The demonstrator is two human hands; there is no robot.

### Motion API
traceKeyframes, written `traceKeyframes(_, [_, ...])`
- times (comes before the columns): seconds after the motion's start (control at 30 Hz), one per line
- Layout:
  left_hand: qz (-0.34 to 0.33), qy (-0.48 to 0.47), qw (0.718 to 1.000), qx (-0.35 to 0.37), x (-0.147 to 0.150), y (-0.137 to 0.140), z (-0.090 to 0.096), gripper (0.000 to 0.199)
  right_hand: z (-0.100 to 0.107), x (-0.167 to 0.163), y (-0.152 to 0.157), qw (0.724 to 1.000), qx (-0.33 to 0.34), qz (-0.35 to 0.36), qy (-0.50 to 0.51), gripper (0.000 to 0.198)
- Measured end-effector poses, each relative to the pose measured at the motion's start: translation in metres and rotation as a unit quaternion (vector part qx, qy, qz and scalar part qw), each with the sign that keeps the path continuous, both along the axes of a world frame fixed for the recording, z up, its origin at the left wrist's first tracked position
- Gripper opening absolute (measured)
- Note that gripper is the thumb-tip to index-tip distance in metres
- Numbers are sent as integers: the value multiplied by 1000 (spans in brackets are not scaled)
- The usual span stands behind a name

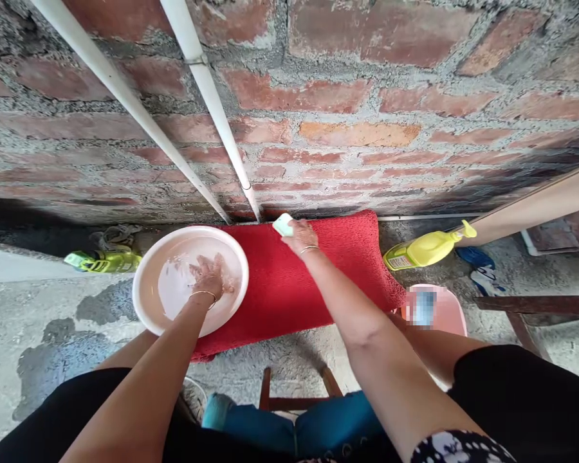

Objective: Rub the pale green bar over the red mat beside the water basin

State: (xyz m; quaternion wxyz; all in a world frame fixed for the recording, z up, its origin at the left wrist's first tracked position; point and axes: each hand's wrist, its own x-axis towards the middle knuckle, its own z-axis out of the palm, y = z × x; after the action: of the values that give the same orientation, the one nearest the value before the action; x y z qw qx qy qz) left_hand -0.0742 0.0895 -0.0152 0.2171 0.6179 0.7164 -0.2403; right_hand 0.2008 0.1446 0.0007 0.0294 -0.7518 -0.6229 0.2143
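Observation:
My left hand rests in a white round basin of water, its fingers spread and partly under the surface. Between the fingers of my right hand is a pale green bar of soap, held above the far edge of a red textured cloth. The basin stands on the left part of this cloth, which covers a low bench or table whose top is hidden. A thin bangle circles each wrist.
A yellow spray bottle leans at the right, near a pink tub. A yellow-green bottle lies left of the basin. Two white pipes run down the brick wall behind. Wooden legs show below.

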Motion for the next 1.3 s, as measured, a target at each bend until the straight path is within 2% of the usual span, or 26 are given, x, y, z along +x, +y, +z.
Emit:
traceKeyframes(0.13, [3, -12, 1000, -3, -2, -1, 0, 109, 7, 91, -14, 993, 6, -111, -31, 52])
traceKeyframes(0.23, [4, -13, 1000, -3, -2, -1, -2, 109, 15, 158, -35, 973, -15, -225, -49, 53])
traceKeyframes(0.3, [5, -8, 1000, 3, -2, 0, -4, 110, 19, 189, -50, 949, -27, -306, -65, 57])
traceKeyframes(0.37, [5, -7, 1000, 4, -2, 1, -5, 111, 21, 199, -61, 928, -19, -365, -78, 59])
traceKeyframes(0.43, [4, -9, 1000, 2, -1, 1, -4, 110, 21, 183, -66, 925, 1, -373, -68, 59])
traceKeyframes(0.5, [5, -7, 1000, 2, -1, 0, -3, 108, 18, 143, -65, 946, 21, -320, -36, 57])
traceKeyframes(0.6, [4, 3, 1000, 7, -1, -1, -2, 106, 12, 56, -59, 987, 35, -157, 11, 52])
traceKeyframes(0.7, [-1, 0, 1000, 4, -3, -1, -3, 109, 10, -23, -55, 999, 23, 25, 26, 48])
traceKeyframes(0.77, [0, -7, 1000, -2, -3, 0, -4, 111, 9, -50, -51, 995, 24, 92, 26, 47])
traceKeyframes(0.83, [4, -6, 1000, -11, -3, 1, -6, 112, 8, -50, -48, 995, 20, 102, 15, 47])
traceKeyframes(0.9, [9, 4, 1000, -14, -2, 2, -7, 112, 5, -23, -45, 997, 9, 74, -4, 47])
traceKeyframes(1.0, [13, 6, 1000, -2, -2, 1, -8, 110, 3, 50, -51, 1000, 2, -10, -22, 48])
traceKeyframes(1.1, [11, -2, 1000, 7, -2, -1, -8, 107, 3, 133, -72, 990, 8, -132, -43, 51])
traceKeyframes(1.17, [9, -4, 1000, 8, -2, -1, -6, 106, 6, 176, -89, 971, 0, -230, -61, 52])
traceKeyframes(1.23, [9, -3, 1000, 9, -1, -1, -4, 105, 8, 200, -103, 946, -10, -313, -78, 54])
traceKeyframes(1.3, [11, 1, 1000, 11, 0, -1, -1, 106, 9, 198, -109, 933, 2, -350, -87, 54])
